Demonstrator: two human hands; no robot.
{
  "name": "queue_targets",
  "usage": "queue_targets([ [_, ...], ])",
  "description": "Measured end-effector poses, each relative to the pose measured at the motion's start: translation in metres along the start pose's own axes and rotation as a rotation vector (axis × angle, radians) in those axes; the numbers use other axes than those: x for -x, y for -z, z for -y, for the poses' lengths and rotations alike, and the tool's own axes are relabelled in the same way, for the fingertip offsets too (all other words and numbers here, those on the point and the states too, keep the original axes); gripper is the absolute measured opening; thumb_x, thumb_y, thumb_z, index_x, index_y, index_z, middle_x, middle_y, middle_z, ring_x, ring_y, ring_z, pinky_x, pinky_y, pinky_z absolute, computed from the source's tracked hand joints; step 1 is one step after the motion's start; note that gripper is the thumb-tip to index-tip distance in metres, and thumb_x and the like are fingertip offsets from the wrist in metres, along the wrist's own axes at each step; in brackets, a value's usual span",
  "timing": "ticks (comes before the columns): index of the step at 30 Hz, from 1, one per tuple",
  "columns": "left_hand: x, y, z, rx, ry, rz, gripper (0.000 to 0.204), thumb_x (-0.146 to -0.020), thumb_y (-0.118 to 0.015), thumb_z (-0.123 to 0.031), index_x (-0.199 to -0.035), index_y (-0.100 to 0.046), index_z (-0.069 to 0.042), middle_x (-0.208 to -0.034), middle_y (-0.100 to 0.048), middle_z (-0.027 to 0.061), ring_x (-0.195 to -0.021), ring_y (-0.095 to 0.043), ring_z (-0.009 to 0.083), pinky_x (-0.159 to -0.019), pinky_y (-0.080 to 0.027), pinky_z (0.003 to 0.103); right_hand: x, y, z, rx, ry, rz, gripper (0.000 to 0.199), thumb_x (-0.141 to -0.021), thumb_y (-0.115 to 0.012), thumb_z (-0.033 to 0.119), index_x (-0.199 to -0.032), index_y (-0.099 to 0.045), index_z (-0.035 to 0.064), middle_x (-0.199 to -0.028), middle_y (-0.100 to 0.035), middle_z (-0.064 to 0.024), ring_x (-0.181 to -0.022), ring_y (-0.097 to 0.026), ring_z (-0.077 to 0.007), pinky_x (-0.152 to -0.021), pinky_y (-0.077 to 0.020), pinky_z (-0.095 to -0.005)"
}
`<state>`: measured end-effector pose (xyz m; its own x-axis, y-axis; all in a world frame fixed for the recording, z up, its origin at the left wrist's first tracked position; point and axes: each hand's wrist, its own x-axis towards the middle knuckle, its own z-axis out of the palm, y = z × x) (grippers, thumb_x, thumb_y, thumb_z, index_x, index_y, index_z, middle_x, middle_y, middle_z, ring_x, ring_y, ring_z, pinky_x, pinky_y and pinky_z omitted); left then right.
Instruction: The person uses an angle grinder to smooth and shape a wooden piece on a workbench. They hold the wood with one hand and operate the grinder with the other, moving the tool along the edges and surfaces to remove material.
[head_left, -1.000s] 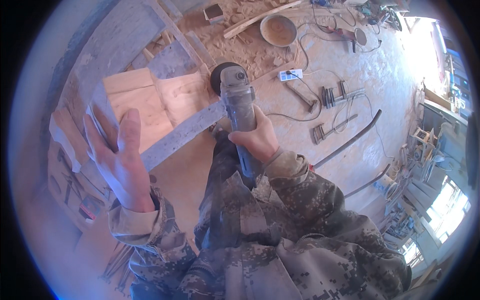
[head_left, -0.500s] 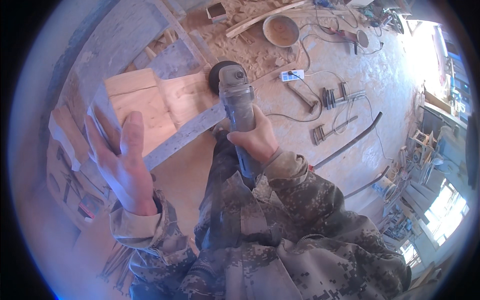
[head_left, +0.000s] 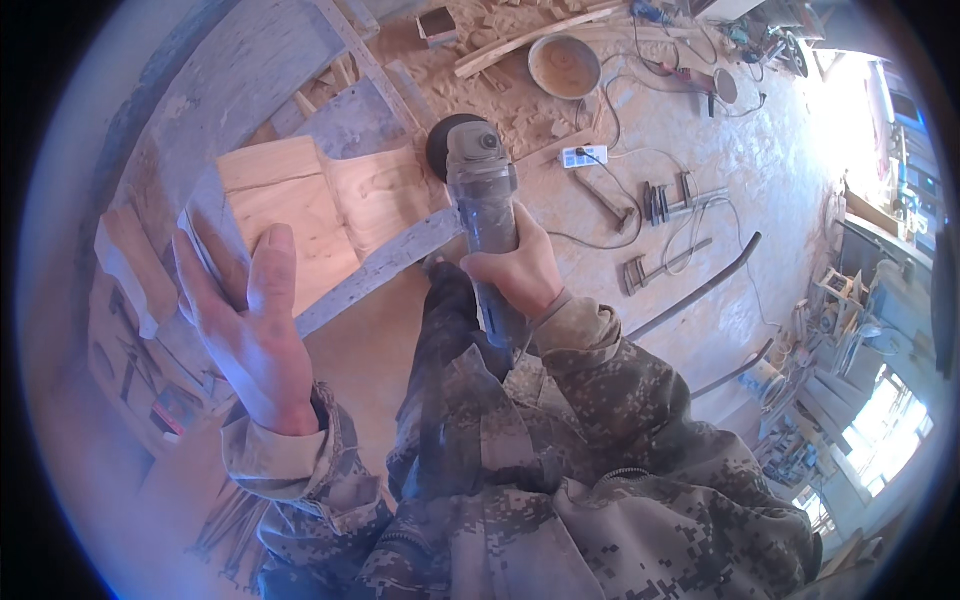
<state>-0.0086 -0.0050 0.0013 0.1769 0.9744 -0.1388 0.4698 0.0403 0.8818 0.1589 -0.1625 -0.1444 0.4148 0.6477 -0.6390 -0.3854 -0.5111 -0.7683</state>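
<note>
My right hand (head_left: 522, 268) is wrapped round the body of a grey, dusty angle grinder (head_left: 485, 205). A round dark disc (head_left: 440, 145) sits at the grinder's far end, right of a pale carved wooden piece (head_left: 385, 195). My left hand (head_left: 245, 325) is raised with fingers and thumb apart and holds nothing. Beyond it lies a light wooden board (head_left: 285, 205), joined to or touching the carved piece; the hand hides part of its near left corner. A dusty grey beam (head_left: 380, 265) runs along the near side of the wood.
Wood shavings (head_left: 490, 110) cover the far floor around a round metal basin (head_left: 565, 68). A white power strip (head_left: 583, 156) with cords lies to the right, near several clamps (head_left: 685, 200). A long dark bar (head_left: 700, 290) lies farther right. A shaped wooden piece (head_left: 135, 265) stands at the left.
The grinder and my right hand have shifted slightly right relative to the wood. My left hand keeps nearly the same spread pose. The whole view has moved a little.
</note>
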Motion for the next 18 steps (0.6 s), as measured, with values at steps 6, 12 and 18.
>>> queue_targets([
  [6, -0.001, 0.000, -0.001, -0.017, -0.016, 0.013, 0.097, -0.099, -0.077, -0.023, -0.166, -0.019, 0.015, -0.167, -0.034, 0.0309, -0.154, -0.042, 0.0353, -0.126, -0.038, 0.041, -0.006, -0.003, -0.003, 0.010, 0.055, -0.027, 0.069, -0.073, -0.084, 0.010, -0.137, -0.062, 0.0005, -0.115, -0.074, -0.0122, -0.104, -0.072, -0.0217, -0.094, -0.0581, -0.0383],
  [12, 0.000, -0.001, -0.001, 0.053, 0.011, 0.013, 0.097, -0.100, -0.076, -0.019, -0.167, -0.015, 0.015, -0.170, -0.030, 0.0320, -0.156, -0.039, 0.0356, -0.128, -0.035, 0.042, -0.011, 0.004, 0.001, -0.020, 0.042, -0.003, 0.071, -0.071, -0.085, 0.010, -0.137, -0.061, -0.0006, -0.115, -0.074, -0.0128, -0.105, -0.073, -0.0217, -0.094, -0.0586, -0.0381],
  [18, 0.000, -0.002, -0.003, 0.043, 0.002, 0.033, 0.098, -0.098, -0.077, -0.020, -0.167, -0.016, 0.015, -0.170, -0.030, 0.0317, -0.157, -0.038, 0.0367, -0.128, -0.035, 0.042, -0.013, -0.001, 0.002, 0.000, 0.040, -0.013, 0.074, -0.072, -0.084, 0.010, -0.140, -0.059, -0.0033, -0.114, -0.074, -0.0130, -0.104, -0.073, -0.0224, -0.094, -0.0591, -0.0377],
])
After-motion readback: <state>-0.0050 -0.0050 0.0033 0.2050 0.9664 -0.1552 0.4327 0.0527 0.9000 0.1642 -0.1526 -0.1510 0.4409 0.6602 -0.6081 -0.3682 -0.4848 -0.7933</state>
